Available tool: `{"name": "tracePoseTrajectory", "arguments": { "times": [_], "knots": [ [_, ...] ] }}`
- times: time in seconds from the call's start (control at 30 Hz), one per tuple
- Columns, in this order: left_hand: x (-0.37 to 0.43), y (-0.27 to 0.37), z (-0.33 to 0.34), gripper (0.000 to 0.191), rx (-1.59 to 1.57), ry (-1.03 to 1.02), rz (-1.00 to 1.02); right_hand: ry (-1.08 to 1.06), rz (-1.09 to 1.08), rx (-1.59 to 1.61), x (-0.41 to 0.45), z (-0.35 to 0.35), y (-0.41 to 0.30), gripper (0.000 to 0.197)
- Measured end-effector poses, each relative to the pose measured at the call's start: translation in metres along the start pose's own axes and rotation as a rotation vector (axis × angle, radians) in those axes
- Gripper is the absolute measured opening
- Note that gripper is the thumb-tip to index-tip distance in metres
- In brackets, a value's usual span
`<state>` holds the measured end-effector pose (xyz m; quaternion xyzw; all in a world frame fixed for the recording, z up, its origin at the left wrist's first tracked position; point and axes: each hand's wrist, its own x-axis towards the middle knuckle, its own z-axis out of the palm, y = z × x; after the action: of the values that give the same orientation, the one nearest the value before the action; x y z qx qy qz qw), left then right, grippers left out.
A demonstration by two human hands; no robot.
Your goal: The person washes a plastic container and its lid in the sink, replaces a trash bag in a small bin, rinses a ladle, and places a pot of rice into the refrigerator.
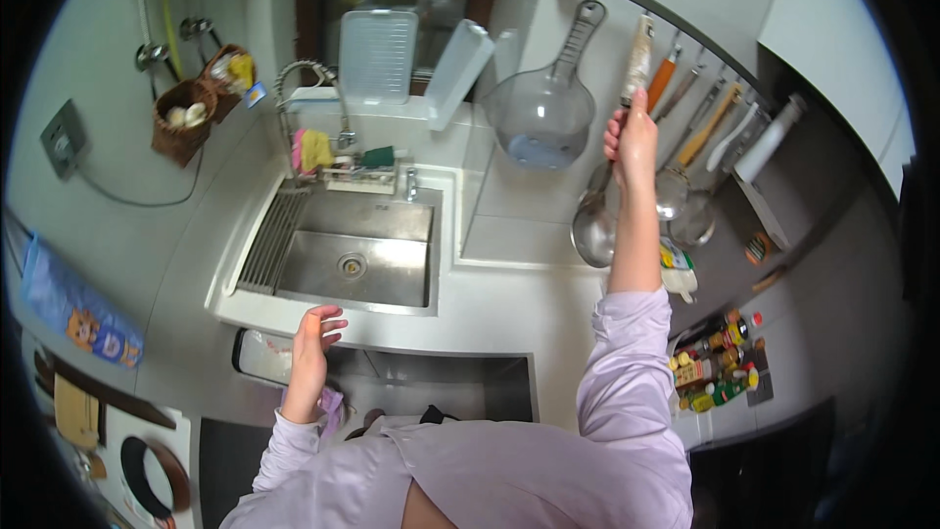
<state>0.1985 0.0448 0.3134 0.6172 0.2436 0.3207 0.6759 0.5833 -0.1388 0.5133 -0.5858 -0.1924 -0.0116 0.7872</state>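
Note:
My right hand (pixel 633 134) is raised at the hanging rail (pixel 668 11), its fingers closed around the handle of a metal ladle (pixel 593 231), whose bowl hangs below against the wall. A light patterned handle (pixel 637 59) hangs just above this hand; whether it belongs to the same ladle I cannot tell. Left of it hangs a clear plastic water scoop (pixel 542 114). To the right are an orange-handled utensil (pixel 663 78), a wooden-handled utensil (pixel 709 125) and several strainers and tools. My left hand (pixel 316 345) is empty, fingers apart, in front of the stainless steel sink (pixel 356 257).
Behind the sink are a spring-neck faucet (pixel 283 88), a sponge caddy (pixel 360 178) and translucent plastic containers (pixel 378 57). Seasoning bottles (pixel 716 364) stand at the right. Woven baskets (pixel 183 117) hang on the left wall. The counter edge (pixel 440 349) runs before me.

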Motion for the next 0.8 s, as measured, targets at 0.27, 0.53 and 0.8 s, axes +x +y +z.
{"name": "tracePoseTrajectory", "arguments": {
  "times": [0.27,0.53,0.8],
  "knots": [
    [-0.054,-0.006,-0.041,0.043,-0.038,0.204,0.027,-0.050,-0.437,-0.009,0.032,-0.014,0.063,0.032],
    [-0.137,-0.015,-0.103,0.021,0.067,0.511,-0.079,0.425,-0.879,-0.448,-0.147,0.026,0.205,0.040],
    [-0.242,-0.020,-0.142,0.018,0.017,0.838,-0.028,-1.129,0.152,-0.142,-0.324,0.194,0.241,0.020]
  ]
}}
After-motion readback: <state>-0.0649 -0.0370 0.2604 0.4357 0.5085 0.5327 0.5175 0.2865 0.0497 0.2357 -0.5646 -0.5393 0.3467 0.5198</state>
